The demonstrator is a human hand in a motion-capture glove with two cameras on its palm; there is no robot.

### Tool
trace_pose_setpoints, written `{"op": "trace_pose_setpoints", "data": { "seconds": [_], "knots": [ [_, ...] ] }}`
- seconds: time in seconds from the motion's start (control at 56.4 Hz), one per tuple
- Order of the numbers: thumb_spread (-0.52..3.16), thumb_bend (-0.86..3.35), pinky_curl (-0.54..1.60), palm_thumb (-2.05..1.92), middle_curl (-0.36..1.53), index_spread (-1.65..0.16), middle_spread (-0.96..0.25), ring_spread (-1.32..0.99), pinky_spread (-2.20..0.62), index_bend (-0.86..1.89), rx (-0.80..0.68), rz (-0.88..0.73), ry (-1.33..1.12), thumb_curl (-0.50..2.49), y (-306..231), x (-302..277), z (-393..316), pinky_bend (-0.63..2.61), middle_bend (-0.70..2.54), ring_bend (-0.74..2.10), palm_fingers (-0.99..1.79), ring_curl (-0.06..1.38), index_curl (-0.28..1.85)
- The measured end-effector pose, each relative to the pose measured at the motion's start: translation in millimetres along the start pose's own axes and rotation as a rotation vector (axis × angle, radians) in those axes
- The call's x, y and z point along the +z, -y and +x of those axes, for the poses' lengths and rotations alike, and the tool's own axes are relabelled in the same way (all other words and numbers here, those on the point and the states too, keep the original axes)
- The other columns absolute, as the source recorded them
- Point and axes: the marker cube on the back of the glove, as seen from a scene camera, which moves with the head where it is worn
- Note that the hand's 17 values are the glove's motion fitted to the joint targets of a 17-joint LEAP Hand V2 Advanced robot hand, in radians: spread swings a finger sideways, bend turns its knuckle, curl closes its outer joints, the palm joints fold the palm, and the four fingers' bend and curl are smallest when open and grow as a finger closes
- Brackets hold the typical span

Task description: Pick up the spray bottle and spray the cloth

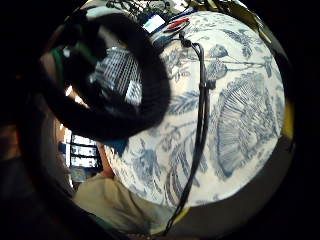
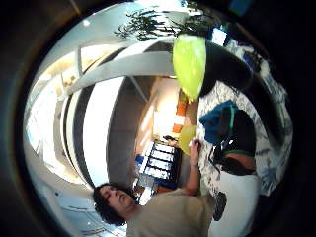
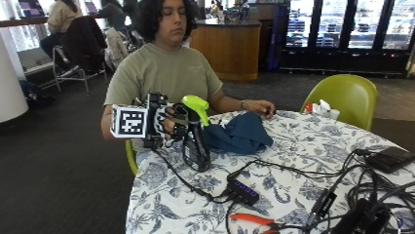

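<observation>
Now spray bottle in gloved right hand, beside cloth.

The spray bottle stands near the worktop's near edge, held in the grip of the right hand. The blue cloth lies just beside it. Bare patterned surface opens beyond the cloth; cables, a hub and orange pliers crowd the side opposite.

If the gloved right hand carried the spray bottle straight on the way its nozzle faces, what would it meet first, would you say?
Probably the blue cloth: the right hand holds the spray bottle upright, nozzle towards it. Depth is unclear.
</observation>
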Motion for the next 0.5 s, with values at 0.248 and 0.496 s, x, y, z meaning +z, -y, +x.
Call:
{"op": "trace_pose_setpoints", "data": {
  "seconds": [0.248, 0.496],
  "knots": [
    [1.12, 0.04, 0.51, 1.04, 0.46, -0.28, -0.1, -0.16, -0.13, 0.39, -0.112, 0.223, 0.021, 0.54, 37.8, 1.5, 25.0, 0.77, 0.48, 0.76, 1.44, 0.48, 0.38],
    [1.22, 0.1, 0.65, 1.11, 0.67, -0.25, -0.19, -0.2, -0.15, 0.76, -0.034, 0.152, 0.094, 0.65, 44.2, 9.2, 23.2, 0.94, 0.84, 1.0, 1.28, 0.63, 0.58]
  ]
}}
